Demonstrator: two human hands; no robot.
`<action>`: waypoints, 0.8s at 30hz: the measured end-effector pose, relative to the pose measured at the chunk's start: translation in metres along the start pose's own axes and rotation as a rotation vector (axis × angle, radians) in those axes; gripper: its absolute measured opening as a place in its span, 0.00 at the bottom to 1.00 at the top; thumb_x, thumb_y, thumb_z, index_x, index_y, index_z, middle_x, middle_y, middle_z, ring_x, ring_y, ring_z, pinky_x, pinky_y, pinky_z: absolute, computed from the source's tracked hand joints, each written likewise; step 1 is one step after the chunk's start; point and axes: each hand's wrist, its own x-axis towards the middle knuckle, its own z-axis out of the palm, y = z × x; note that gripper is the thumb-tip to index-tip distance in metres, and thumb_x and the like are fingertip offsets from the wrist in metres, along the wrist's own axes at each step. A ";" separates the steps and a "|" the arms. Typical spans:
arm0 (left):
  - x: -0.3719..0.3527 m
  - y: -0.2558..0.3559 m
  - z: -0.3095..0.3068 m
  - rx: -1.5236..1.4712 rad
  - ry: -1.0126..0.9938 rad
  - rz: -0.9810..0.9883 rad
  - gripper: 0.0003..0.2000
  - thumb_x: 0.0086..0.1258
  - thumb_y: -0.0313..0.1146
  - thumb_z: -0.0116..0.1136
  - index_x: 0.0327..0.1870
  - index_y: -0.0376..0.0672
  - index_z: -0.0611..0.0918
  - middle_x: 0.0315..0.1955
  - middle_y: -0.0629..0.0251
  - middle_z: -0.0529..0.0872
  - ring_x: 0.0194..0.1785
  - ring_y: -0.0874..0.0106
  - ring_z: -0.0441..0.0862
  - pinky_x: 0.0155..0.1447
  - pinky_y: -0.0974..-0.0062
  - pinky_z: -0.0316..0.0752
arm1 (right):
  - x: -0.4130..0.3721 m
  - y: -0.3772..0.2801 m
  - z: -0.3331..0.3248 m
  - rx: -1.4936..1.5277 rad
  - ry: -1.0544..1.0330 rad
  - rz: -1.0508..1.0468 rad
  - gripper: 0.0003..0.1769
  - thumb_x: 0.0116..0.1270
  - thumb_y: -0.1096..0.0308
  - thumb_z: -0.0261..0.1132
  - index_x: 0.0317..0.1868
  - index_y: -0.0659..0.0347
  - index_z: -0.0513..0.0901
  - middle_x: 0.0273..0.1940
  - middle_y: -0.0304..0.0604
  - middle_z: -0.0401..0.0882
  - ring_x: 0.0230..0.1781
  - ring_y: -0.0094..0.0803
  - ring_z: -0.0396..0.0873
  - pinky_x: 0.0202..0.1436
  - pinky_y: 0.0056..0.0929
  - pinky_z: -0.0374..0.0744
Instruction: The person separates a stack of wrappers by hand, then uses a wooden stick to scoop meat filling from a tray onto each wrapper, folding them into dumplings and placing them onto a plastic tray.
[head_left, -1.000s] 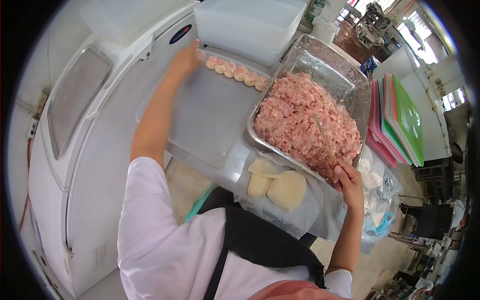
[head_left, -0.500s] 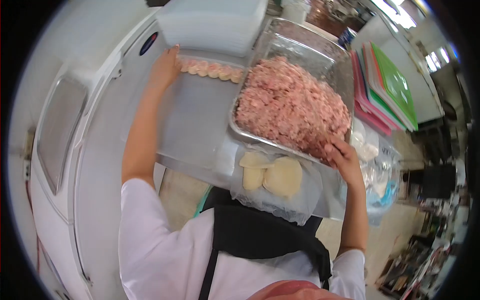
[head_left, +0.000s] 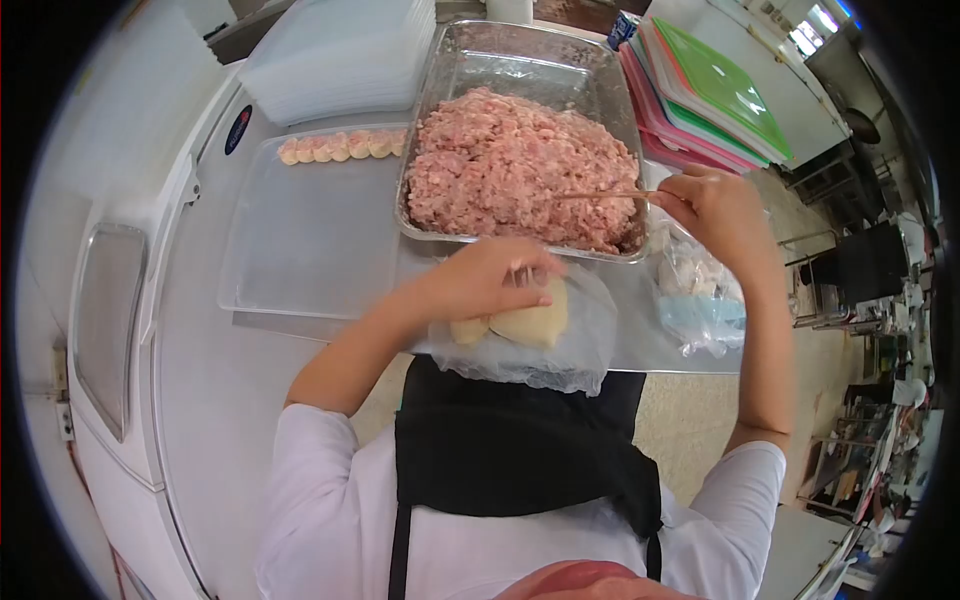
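My left hand (head_left: 490, 280) hovers over or touches round dough wrappers (head_left: 540, 322), its fingers bent and spread apart. The wrappers are stacked on a clear plastic sheet (head_left: 590, 335) at the counter's near edge; the hand partly covers them. My right hand (head_left: 715, 210) pinches a thin wooden stick (head_left: 605, 194), whose far end reaches over the ground meat (head_left: 520, 165). That pinkish meat is heaped in a deep metal pan (head_left: 410, 215). A row of filled dumplings (head_left: 340, 147) runs along the far edge of a translucent plastic tray (head_left: 315, 235) on the left.
Stacked translucent trays (head_left: 340, 60) stand behind the dumplings. Right of the pan are stacked coloured lids or boards (head_left: 720, 85) and a plastic bag (head_left: 695, 300). A white freezer-like cabinet (head_left: 200, 350) lines the left side, and a can (head_left: 622, 30) stands at the back.
My left hand has moved from the dumpling row to the wrappers. My right hand has lifted from the pan's near corner, and the stick now shows. The camera view has shifted.
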 end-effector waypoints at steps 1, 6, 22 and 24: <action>0.000 -0.004 0.007 0.040 -0.043 -0.050 0.20 0.64 0.33 0.67 0.57 0.43 0.79 0.42 0.66 0.82 0.48 0.68 0.79 0.59 0.69 0.71 | -0.004 0.009 -0.002 -0.044 -0.008 -0.020 0.12 0.65 0.57 0.65 0.32 0.56 0.86 0.29 0.43 0.81 0.32 0.43 0.82 0.34 0.42 0.78; -0.004 -0.033 0.045 0.455 0.152 0.261 0.15 0.55 0.31 0.71 0.43 0.43 0.81 0.43 0.61 0.80 0.54 0.59 0.76 0.59 0.63 0.72 | -0.030 0.009 0.046 -0.322 -0.129 -0.068 0.13 0.66 0.57 0.64 0.28 0.55 0.84 0.28 0.42 0.81 0.28 0.41 0.83 0.29 0.39 0.78; -0.034 -0.067 0.052 0.496 0.445 0.233 0.12 0.67 0.37 0.62 0.45 0.40 0.85 0.41 0.58 0.81 0.49 0.57 0.78 0.54 0.63 0.73 | -0.036 -0.032 0.070 -0.087 -0.119 -0.107 0.13 0.68 0.59 0.61 0.28 0.56 0.83 0.25 0.45 0.81 0.28 0.44 0.83 0.29 0.42 0.79; -0.037 -0.070 0.049 0.409 0.407 0.140 0.12 0.68 0.36 0.62 0.47 0.39 0.85 0.44 0.58 0.81 0.50 0.58 0.78 0.56 0.65 0.72 | -0.036 -0.030 0.076 0.027 -0.089 -0.053 0.14 0.68 0.59 0.61 0.27 0.56 0.82 0.27 0.45 0.82 0.29 0.44 0.83 0.30 0.42 0.79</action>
